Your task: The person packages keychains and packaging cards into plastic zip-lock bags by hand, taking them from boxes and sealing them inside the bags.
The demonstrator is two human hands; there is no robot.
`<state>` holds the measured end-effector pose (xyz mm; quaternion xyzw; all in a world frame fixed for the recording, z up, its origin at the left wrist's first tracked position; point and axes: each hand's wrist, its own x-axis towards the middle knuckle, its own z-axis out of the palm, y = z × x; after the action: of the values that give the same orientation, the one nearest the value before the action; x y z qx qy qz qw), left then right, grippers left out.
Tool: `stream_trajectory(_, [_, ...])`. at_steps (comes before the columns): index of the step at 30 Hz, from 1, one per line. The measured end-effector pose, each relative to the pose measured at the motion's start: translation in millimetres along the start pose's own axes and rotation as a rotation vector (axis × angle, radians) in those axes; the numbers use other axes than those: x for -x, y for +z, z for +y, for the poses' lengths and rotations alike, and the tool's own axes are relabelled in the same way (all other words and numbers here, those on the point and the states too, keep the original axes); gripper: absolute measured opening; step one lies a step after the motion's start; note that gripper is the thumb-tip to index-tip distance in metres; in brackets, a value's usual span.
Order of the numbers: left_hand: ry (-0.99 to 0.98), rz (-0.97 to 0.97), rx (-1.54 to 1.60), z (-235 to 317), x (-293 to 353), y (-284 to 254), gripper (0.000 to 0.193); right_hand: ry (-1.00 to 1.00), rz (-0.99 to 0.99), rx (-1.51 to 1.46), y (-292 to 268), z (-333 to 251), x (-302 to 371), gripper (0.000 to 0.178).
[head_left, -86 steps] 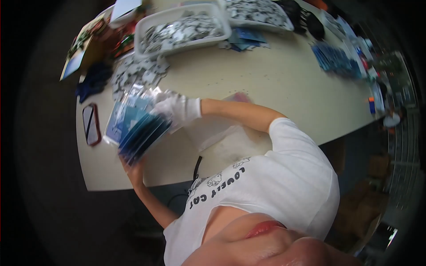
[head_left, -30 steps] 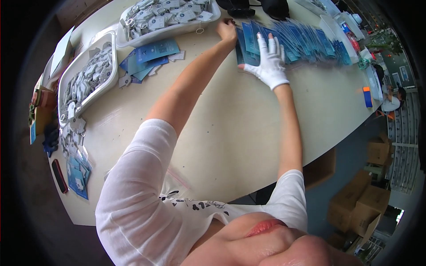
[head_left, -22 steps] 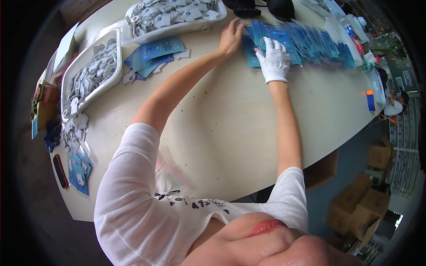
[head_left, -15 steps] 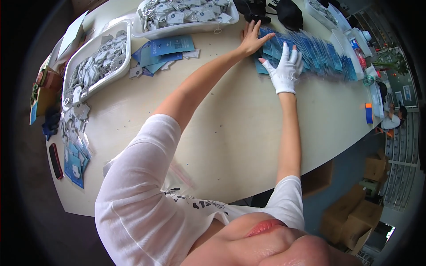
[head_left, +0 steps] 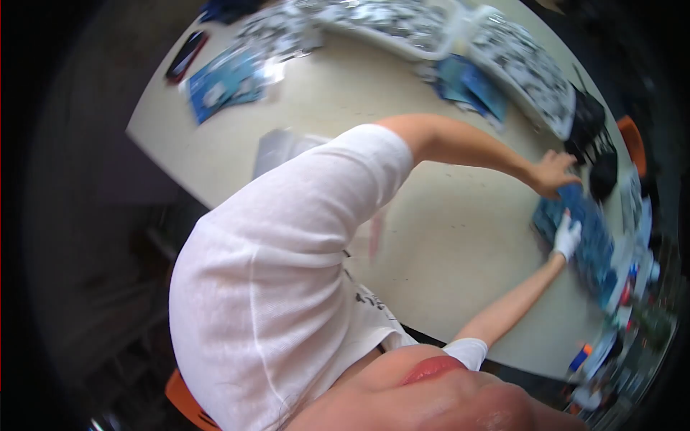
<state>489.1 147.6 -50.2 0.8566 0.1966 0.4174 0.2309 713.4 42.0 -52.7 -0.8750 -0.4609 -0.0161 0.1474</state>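
A long row of blue packets in clear sleeves [head_left: 593, 248] lies at the right of the table, blurred. My bare left hand [head_left: 555, 174] rests at the row's far end, its fingers apart. My right hand [head_left: 567, 237], in a white glove with bare thumb and fingertips, touches the near side of the same row. Its thumb stands away from its fingers, and I see nothing gripped in it. Smearing hides exactly how the fingertips meet the packets.
Two white trays [head_left: 460, 32] full of small white tags with rings stand at the back. Near them lie loose blue cards [head_left: 471, 85]. More blue packets [head_left: 226, 82] and a dark phone-like object [head_left: 187, 56] are at the far left. A black cap-like object [head_left: 604, 176] sits beyond my left hand.
The view has swung left, so the table appears turned and both hands now sit farther right in the picture. Both hands stay at the blue packets; the right hand's fingers look less spread.
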Motion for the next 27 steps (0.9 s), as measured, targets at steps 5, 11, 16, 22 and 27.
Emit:
stream_trajectory(5, [0.095,-0.3,0.176,48,96,-218,0.032,-0.059,0.541,0.401,-74,-88,42,0.088])
stream_trajectory(11, [-0.459,0.129,-0.717,19,359,-519,0.058,-1.004,-0.275,-0.537,-75,-372,183,0.056])
stream_trajectory(16, [-1.122,-0.197,-0.887,-41,513,-621,0.123,-0.881,-0.874,-0.566,33,-523,282,0.096])
stream_trajectory(22, [-0.794,0.056,-0.192,-33,510,-595,0.112,-0.661,-0.982,-0.558,68,-624,339,0.086])
stream_trajectory(27, [-0.723,0.004,-0.302,-12,513,-583,0.106,-0.473,-1.281,-0.956,50,-646,365,0.03])
